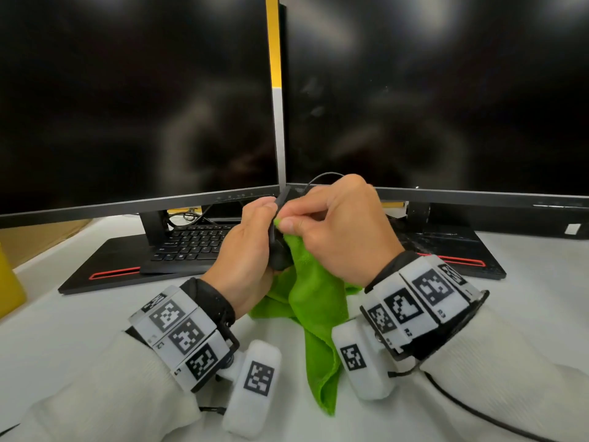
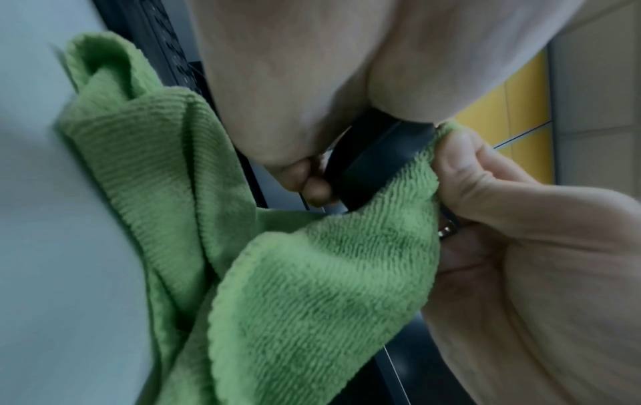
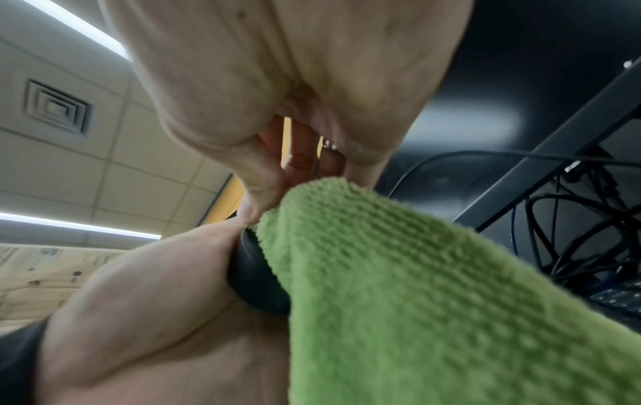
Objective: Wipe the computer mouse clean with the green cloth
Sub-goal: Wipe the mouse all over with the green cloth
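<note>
A black computer mouse (image 1: 278,247) stands on edge above the desk, gripped in my left hand (image 1: 247,247). Its dark side (image 2: 374,161) shows between both hands in the left wrist view, and its rounded end (image 3: 255,276) shows in the right wrist view. My right hand (image 1: 331,231) pinches the green cloth (image 1: 314,301) and presses a fold of it against the mouse. The rest of the cloth (image 2: 277,274) hangs down to the desk between my wrists. The mouse cable (image 1: 322,177) loops up behind my right hand.
Two dark monitors (image 1: 137,100) (image 1: 436,90) stand close behind my hands. A black keyboard (image 1: 191,242) lies under the left one on a black stand (image 1: 105,269). A yellow object (image 1: 9,282) sits at the left edge. Cables (image 3: 572,219) hang behind the monitors.
</note>
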`<state>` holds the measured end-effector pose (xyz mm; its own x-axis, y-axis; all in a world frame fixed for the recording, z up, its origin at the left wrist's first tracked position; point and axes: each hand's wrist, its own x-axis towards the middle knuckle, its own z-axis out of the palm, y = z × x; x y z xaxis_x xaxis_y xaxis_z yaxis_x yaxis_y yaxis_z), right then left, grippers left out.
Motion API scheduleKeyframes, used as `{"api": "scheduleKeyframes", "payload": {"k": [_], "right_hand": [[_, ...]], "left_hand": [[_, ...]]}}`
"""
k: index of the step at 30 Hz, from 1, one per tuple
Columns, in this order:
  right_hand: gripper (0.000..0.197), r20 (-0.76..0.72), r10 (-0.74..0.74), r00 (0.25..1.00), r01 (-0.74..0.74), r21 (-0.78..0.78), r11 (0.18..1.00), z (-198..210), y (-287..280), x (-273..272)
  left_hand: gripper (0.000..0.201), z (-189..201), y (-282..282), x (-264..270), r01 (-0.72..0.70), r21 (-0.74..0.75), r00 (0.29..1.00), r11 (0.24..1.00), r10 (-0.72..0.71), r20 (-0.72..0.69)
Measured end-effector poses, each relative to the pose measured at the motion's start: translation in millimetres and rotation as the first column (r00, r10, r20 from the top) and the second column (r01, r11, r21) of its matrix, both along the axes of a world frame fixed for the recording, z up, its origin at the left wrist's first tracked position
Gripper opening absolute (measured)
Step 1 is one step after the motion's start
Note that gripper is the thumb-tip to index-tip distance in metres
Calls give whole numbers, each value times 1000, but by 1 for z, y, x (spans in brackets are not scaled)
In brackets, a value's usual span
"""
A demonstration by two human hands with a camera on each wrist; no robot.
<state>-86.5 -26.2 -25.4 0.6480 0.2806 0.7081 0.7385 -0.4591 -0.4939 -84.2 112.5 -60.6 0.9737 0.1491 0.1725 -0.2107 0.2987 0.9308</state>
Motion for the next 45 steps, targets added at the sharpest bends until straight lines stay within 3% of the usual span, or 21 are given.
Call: {"api": "scheduleKeyframes", "payload": {"k": [3,7,10,13,16,21,35,39,45], "right_hand": [[12,4,-34,999,34,28,999,1,-5,5],[11,-41,45,998,-47,-42,998,1,-3,-3],[11,-16,-10,1000,10,-18,1000,3,-1,0],[12,18,-62,998,62,-27,998,5,-3,1],[12,-1,8,1000,-8,-66,998,3,0,-4],[14,-19,-51,999,51,-21,998,3,-1,3],[12,-31,-20,999,18,-71,997,0,1,-3],[15,-29,-96,995,95,-20,995,2,-4,7],[14,-47,-29,998,28,-22,999,1,0,1]], "left_hand": [[38,-1,-3,-1,28,-27,999,999,-29,-14],[32,5,-2,-6,42,-50,999,998,-43,-19],[42,9,-4,-11,41,-44,998,998,-42,-35],[37,9,-8,-12,40,-36,999,999,-41,-21],[33,10,-8,-15,52,-50,998,997,-53,-15],[30,9,-9,-15,31,11,999,999,-30,-20],[35,3,-5,-8,25,45,999,999,-23,-39],[35,2,-10,-10,56,35,998,998,-55,-37],[32,3,-7,-10,70,65,997,995,-68,-27]]}}
